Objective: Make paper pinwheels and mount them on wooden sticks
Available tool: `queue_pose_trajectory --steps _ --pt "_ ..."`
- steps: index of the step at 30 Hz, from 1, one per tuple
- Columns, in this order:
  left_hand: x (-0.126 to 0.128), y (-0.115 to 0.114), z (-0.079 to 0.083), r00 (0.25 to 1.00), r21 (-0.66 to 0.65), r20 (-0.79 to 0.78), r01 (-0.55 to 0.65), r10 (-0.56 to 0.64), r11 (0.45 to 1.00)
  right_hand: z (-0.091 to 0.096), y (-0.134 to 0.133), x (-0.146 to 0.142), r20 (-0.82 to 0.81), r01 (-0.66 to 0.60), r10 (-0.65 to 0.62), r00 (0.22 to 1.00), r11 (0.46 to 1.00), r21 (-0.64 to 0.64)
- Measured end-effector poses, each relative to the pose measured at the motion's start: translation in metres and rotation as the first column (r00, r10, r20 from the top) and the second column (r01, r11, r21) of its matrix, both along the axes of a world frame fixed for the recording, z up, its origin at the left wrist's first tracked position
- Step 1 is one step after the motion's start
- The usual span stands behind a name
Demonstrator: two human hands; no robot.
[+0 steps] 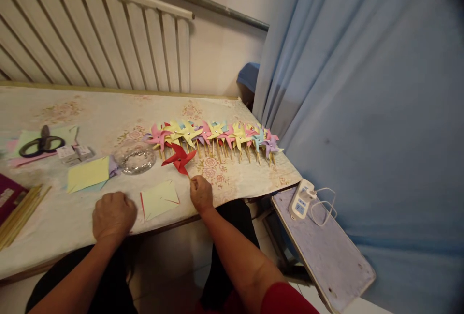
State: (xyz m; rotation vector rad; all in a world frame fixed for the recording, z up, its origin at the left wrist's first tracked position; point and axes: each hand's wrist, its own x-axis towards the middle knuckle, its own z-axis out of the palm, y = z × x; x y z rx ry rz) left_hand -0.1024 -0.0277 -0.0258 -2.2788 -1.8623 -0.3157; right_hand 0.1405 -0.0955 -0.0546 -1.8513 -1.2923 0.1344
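A red paper pinwheel is held up by its stick in my right hand, whose fingers are closed round the lower end. My left hand rests on the tabletop as a closed fist, with nothing showing from it. Between my hands lies a pale green paper square with slits at its corners and a red edge at its left side. Just behind the red pinwheel, a row of finished pinwheels in yellow, pink, blue and purple lies on the cloth, sticks towards me.
Left of the row sits a clear dish of small shiny bits. Farther left are yellow paper sheets, small boxes, black scissors and wooden sticks. A power strip lies on a stool beside a blue curtain.
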Motion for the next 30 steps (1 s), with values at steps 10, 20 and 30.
queue_pose_trajectory --steps 10,20,30 --pt "0.0004 0.0001 -0.0017 1.0 -0.001 0.009 -0.024 0.024 1.0 -0.0029 -0.0008 -0.0003 -0.01 0.003 -0.003 1.0 0.999 0.035" --pt "-0.0018 0.0021 -0.0077 1.0 0.02 0.008 -0.02 0.02 1.0 -0.0054 -0.0004 -0.0005 -0.013 0.009 -0.008 1.0 1.0 0.03" --pt "-0.0014 0.002 -0.0091 1.0 0.055 0.013 -0.022 0.022 0.998 -0.0069 -0.0014 -0.0004 -0.013 0.008 -0.007 1.0 0.998 0.054"
